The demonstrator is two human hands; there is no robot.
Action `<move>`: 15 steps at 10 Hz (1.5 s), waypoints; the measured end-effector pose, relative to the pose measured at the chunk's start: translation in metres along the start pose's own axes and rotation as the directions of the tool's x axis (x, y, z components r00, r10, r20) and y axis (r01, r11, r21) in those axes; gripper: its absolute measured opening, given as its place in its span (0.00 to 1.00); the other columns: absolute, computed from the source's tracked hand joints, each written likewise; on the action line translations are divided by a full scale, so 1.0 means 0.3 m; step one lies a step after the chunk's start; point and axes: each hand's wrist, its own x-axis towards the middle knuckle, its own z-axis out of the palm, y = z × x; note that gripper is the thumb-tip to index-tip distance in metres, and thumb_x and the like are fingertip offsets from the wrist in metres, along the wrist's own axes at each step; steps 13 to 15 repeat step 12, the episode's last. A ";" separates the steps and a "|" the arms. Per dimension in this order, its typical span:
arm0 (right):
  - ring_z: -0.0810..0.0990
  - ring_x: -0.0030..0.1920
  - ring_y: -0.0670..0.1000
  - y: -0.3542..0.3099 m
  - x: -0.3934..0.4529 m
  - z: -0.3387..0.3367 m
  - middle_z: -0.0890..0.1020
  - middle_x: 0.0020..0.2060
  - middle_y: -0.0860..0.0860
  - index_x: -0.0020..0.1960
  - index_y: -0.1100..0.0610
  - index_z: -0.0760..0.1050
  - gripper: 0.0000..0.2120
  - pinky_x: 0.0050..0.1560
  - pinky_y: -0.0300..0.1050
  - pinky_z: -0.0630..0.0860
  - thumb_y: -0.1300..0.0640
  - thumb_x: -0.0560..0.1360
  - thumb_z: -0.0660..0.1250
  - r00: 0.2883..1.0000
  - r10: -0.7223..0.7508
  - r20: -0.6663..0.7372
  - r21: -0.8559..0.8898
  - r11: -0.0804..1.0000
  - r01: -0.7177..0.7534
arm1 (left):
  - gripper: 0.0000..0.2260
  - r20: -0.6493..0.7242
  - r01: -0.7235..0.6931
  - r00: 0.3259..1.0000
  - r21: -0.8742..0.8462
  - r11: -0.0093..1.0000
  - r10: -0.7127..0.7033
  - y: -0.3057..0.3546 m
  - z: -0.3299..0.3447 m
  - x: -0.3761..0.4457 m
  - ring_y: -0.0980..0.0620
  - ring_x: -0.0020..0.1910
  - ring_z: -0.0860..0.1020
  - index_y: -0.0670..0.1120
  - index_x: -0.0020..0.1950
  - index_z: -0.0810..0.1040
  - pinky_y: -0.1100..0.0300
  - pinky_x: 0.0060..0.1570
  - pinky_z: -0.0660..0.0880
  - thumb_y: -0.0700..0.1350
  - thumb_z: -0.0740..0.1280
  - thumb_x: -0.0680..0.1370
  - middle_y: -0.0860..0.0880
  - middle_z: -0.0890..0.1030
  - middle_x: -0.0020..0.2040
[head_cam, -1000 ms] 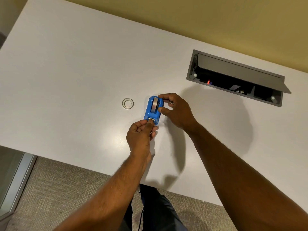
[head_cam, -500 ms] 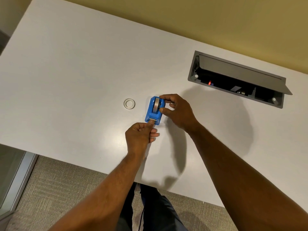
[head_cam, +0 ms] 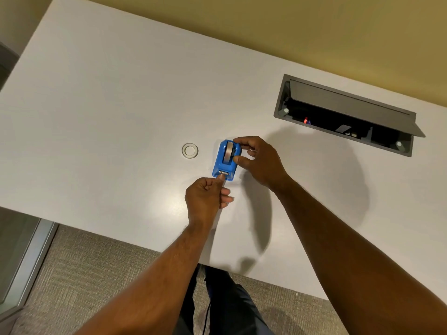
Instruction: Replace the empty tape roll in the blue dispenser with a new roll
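The blue dispenser (head_cam: 223,163) stands on the white table (head_cam: 108,112) with a grey-looking tape roll (head_cam: 228,153) seated in its slot. My right hand (head_cam: 260,160) grips the dispenser's far end from the right, thumb and fingers on its side. My left hand (head_cam: 208,198) is curled below it, one fingertip pressing on the cutter end at the near edge. A small clear empty ring (head_cam: 190,150) lies flat on the table to the left of the dispenser.
An open grey cable box (head_cam: 348,114) is set into the table at the back right, lid tilted up. The table's near edge (head_cam: 145,247) runs across below my forearms, with carpet beneath. A yellow wall lies behind.
My left hand has slid slightly down, its fingertip staying at the cutter end. The right hand keeps its hold on the dispenser, which stays where it was.
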 end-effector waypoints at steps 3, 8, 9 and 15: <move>0.79 0.59 0.45 -0.008 0.000 -0.001 0.80 0.61 0.46 0.65 0.52 0.76 0.20 0.59 0.36 0.73 0.61 0.75 0.73 1.000 -0.007 0.006 -0.031 0.999 0.007 | 0.14 0.003 -0.020 1.000 0.113 0.993 0.020 0.002 0.000 0.003 0.46 0.32 0.87 0.42 0.47 0.81 0.55 0.34 0.85 0.54 0.71 0.79 0.46 0.86 0.33; 0.79 0.60 0.48 -0.025 -0.008 -0.008 0.80 0.62 0.49 0.66 0.54 0.75 0.20 0.62 0.41 0.74 0.61 0.75 0.72 1.000 -0.026 0.015 -0.086 0.996 0.027 | 0.10 0.137 -0.095 0.987 0.107 0.990 0.080 -0.012 -0.035 -0.001 0.44 0.36 0.88 0.39 0.49 0.81 0.56 0.37 0.84 0.46 0.72 0.80 0.42 0.86 0.38; 0.79 0.60 0.48 -0.033 -0.005 -0.011 0.80 0.63 0.50 0.67 0.55 0.75 0.21 0.63 0.41 0.74 0.60 0.76 0.72 0.999 -0.041 0.025 -0.136 0.990 0.044 | 0.08 0.155 -0.091 0.985 0.115 0.989 0.073 -0.005 -0.039 -0.006 0.44 0.37 0.88 0.40 0.50 0.81 0.56 0.39 0.84 0.45 0.72 0.80 0.42 0.87 0.39; 0.75 0.68 0.50 -0.067 -0.026 -0.038 0.75 0.70 0.52 0.74 0.54 0.69 0.26 0.67 0.41 0.70 0.62 0.78 0.70 0.999 0.001 0.041 -0.177 0.984 0.006 | 0.06 0.259 -0.050 0.966 0.224 0.973 -0.009 0.023 -0.098 -0.036 0.45 0.39 0.88 0.40 0.50 0.82 0.55 0.42 0.83 0.37 0.66 0.81 0.41 0.87 0.41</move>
